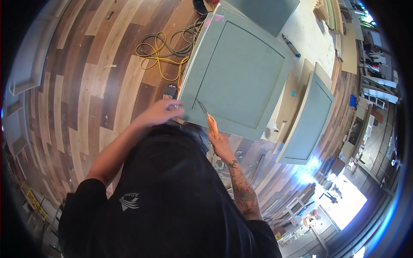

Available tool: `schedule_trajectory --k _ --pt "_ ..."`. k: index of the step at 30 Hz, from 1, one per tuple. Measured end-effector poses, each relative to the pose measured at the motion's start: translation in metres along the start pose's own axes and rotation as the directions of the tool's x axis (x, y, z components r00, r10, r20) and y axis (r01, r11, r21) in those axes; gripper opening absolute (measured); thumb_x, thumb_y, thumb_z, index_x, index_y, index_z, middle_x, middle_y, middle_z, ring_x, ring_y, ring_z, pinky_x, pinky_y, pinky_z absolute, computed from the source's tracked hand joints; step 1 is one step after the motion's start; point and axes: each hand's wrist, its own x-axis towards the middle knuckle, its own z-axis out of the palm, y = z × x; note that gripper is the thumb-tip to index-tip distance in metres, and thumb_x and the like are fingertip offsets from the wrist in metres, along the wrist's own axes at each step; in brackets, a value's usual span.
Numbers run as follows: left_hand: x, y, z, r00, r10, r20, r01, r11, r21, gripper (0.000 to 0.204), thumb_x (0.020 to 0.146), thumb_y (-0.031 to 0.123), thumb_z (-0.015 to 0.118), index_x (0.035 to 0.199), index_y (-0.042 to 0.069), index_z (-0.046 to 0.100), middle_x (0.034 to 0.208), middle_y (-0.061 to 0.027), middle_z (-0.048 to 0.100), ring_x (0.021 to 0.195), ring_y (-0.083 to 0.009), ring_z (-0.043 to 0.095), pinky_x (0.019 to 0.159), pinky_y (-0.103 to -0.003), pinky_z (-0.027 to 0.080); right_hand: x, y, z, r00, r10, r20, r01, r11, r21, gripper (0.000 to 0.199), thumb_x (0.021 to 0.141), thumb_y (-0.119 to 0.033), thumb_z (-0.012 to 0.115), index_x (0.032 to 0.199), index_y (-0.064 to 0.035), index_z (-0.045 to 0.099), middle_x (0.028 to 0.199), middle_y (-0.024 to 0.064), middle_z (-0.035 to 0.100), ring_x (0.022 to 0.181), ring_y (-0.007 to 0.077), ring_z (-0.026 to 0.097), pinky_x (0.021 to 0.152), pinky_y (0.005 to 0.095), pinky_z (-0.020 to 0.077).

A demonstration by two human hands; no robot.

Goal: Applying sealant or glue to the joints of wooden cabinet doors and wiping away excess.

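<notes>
Just off the near edge of the green panel [247, 77], the right hand [220, 146] grips an orange-handled tool [212, 125] rearward, seemingly so its metal tip [202, 106] reaches over the near-left corner, beside which the left hand [162, 113] is loosely open, perhaps for steadying.

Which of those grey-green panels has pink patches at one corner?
The large middle panel, nearest the right hand and its orange-handled tool; neither the panel farther right nor the top-edge panel shows pink.
</notes>
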Motion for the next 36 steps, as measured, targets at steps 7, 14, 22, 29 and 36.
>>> schedule_trajectory --k 7,14,22,29,36 --pt "0.004 0.004 -0.082 0.937 -0.019 -0.350 -0.072 0.967 -0.246 0.046 0.106 0.026 0.058 0.143 -0.001 0.053 0.114 -0.0111 0.070 0.098 -0.0150 0.065 0.087 -0.028 0.052 0.038 -0.060 -0.017 0.985 0.164 -0.045 -0.155 0.974 0.164 0.043 0.099 -0.046 0.063 0.086 -0.0051 0.065 0.058 -0.0034 0.048 0.045 0.0076 0.042 0.043 0.0286 0.0324" --pt "-0.005 -0.015 -0.084 0.878 -0.080 -0.472 -0.112 0.924 -0.365 0.046 0.106 0.026 0.057 0.143 0.000 0.052 0.110 -0.0095 0.069 0.092 -0.0124 0.063 0.084 -0.026 0.052 0.080 -0.110 -0.065 0.990 0.087 -0.109 -0.091 0.995 -0.029 0.049 0.100 -0.052 0.058 0.086 -0.0052 0.067 0.057 -0.0031 0.047 0.042 0.0082 0.038 0.041 0.0304 0.0284" --pt "-0.013 -0.059 -0.067 0.834 -0.106 -0.541 -0.100 0.936 -0.338 0.046 0.107 0.025 0.056 0.143 -0.002 0.051 0.110 -0.0123 0.068 0.093 -0.0158 0.064 0.083 -0.031 0.052 0.134 -0.143 -0.099 0.958 -0.185 -0.218 0.098 0.930 -0.355 0.048 0.100 -0.048 0.059 0.087 -0.0023 0.068 0.065 0.0044 0.061 0.061 0.0161 0.058 0.060 0.0363 0.0479" --pt "-0.023 -0.073 -0.086 0.772 -0.096 -0.628 -0.157 0.929 -0.336 0.046 0.106 0.027 0.057 0.143 0.000 0.052 0.108 -0.0108 0.068 0.091 -0.0145 0.064 0.083 -0.029 0.053 0.175 -0.171 -0.109 0.897 -0.285 -0.338 0.128 0.899 -0.418 0.048 0.101 -0.046 0.058 0.094 0.0006 0.068 0.081 0.0210 0.067 0.077 0.0372 0.066 0.072 0.0466 0.0508" --pt "-0.039 -0.105 -0.100 0.745 -0.071 -0.663 -0.112 0.967 -0.229 0.045 0.106 0.026 0.057 0.143 0.001 0.053 0.104 -0.0094 0.069 0.088 -0.0127 0.063 0.082 -0.029 0.053 0.203 -0.189 -0.106 0.763 -0.485 -0.426 0.228 0.820 -0.525 0.046 0.100 -0.044 0.062 0.093 0.0012 0.067 0.080 0.0220 0.066 0.074 0.0386 0.064 0.070 0.0467 0.0504"
